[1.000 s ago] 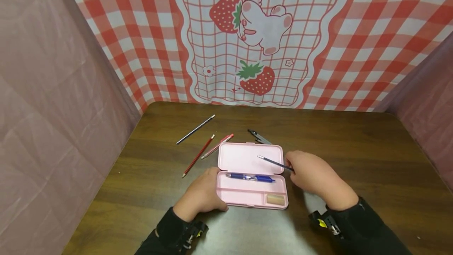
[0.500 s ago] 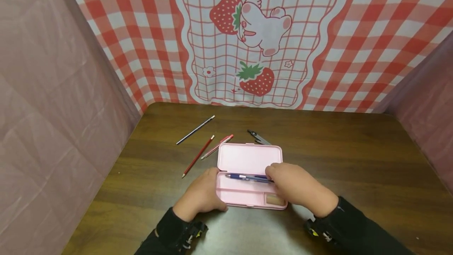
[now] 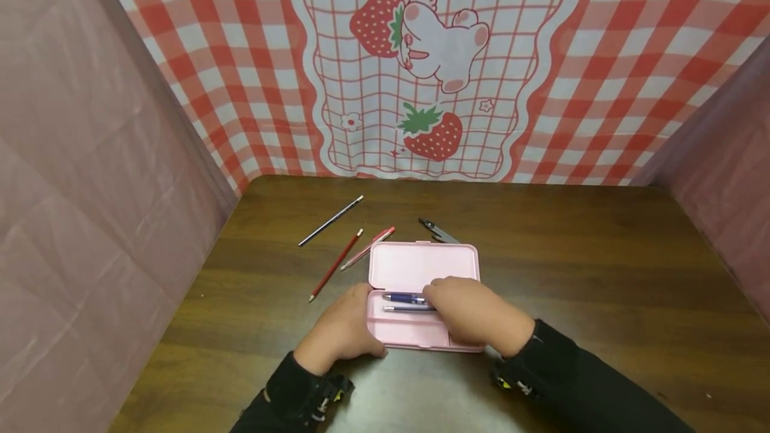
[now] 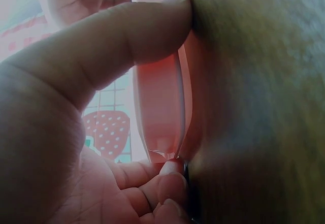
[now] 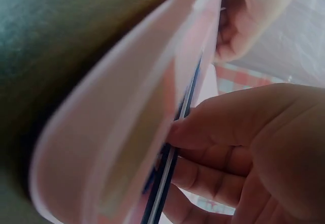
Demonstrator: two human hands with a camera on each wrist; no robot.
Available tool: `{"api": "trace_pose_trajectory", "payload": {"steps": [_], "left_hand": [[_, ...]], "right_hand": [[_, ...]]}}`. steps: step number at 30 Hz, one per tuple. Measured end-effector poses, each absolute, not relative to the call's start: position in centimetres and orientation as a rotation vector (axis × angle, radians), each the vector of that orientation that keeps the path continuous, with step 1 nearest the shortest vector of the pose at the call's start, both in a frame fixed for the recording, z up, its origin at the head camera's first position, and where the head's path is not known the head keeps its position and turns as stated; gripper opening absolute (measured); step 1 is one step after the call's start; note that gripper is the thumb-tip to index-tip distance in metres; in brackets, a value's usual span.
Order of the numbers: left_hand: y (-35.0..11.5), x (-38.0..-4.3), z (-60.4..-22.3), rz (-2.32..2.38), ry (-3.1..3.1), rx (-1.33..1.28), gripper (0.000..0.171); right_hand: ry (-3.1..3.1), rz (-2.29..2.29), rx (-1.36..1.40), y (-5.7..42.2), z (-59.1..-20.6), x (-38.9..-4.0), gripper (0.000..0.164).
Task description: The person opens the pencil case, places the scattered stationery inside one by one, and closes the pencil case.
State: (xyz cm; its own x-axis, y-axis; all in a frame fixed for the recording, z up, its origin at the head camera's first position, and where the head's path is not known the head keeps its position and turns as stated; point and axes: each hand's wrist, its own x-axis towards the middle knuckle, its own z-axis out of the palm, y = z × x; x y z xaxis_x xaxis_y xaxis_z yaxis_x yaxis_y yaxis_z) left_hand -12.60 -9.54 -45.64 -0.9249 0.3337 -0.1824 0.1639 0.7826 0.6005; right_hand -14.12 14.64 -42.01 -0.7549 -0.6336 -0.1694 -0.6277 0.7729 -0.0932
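the dark pencil (image 3: pixel 409 309) is pinched between the thumb and fingers of the right hand (image 3: pixel 472 313), low over the rear compartment of the open pink pencil case (image 3: pixel 415 334). the blue pen (image 3: pixel 404 298) lies just behind it in that compartment, nearly parallel. whether the pencil's held end is resting on the compartment floor cannot be told. the left end of the case is gripped by the left hand (image 3: pixel 338 329), with the thumb along the near side.

for a neat placing, the pencil is best lined up with the pen and lowered flat, so that neither of its 2 ends is caught on the divider (image 3: pixel 409 321). the pinch should be loosened only once both ends are supported; otherwise the pencil could be rolled against the pen. the fingers are best lifted straight up, so that nothing is dragged along. a firm but light hold is called for at the left end, lest the case be slid. outside it, 4 things are seen on the table (image 3: pixel 601 272): a striped pencil (image 3: pixel 331 221), a red pencil (image 3: pixel 337 266), a pink pen (image 3: pixel 368 249) and a compass (image 3: pixel 439 230).
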Motion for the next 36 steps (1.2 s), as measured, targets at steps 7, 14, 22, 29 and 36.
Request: {"api": "trace_pose_trajectory", "payload": {"steps": [7, 14, 22, 29, 36], "left_hand": [[-9.5, -12.6, -45.7, 0.863, 2.689, 0.381, 0.101], [-9.5, -12.6, -45.6, 0.861, 2.683, 0.389, 0.101], [-9.4, -12.5, -45.2, 0.863, 2.698, 0.406, 0.098], [-9.5, -12.6, -45.4, 0.861, 2.692, 0.397, 0.097], [-9.5, -12.6, -45.5, 0.871, 2.677, 0.382, 0.099]], "right_hand": [[2.768, -0.05, -0.998, 14.1, -42.7, -14.1, 0.011], [2.753, -0.109, -1.001, 13.8, -42.4, -13.9, 0.011], [2.762, -0.194, -1.095, 13.3, -42.6, -14.0, 0.02], [2.757, -0.24, -1.072, 13.0, -42.6, -14.3, 0.025], [2.77, -0.254, -1.067, 13.2, -42.9, -14.5, 0.023]]}}
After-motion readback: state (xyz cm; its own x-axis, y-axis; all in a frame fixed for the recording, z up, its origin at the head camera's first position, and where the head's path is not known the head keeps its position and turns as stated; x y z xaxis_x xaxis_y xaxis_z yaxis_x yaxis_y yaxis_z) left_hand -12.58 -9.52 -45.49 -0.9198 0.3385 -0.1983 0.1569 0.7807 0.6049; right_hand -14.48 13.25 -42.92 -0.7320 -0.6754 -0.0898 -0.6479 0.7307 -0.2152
